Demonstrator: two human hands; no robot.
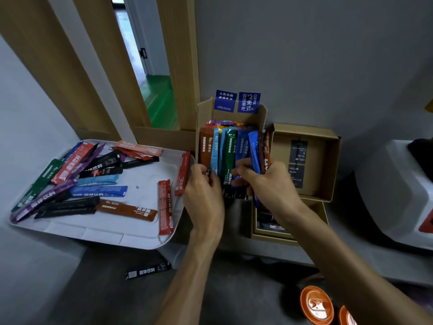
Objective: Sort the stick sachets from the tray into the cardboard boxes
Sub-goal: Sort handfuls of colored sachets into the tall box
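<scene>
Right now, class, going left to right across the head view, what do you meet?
First the tray → left hand → right hand, both hands gripping the boxed sachets → flat box → white object.

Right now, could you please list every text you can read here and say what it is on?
"COFFEE": blue sticker on the upright cardboard box.
"15g": brown stick sachet in that box.
"HELLO JILIN": dark card in the shallow box.
Other sachet print: too blurred to read.
</scene>
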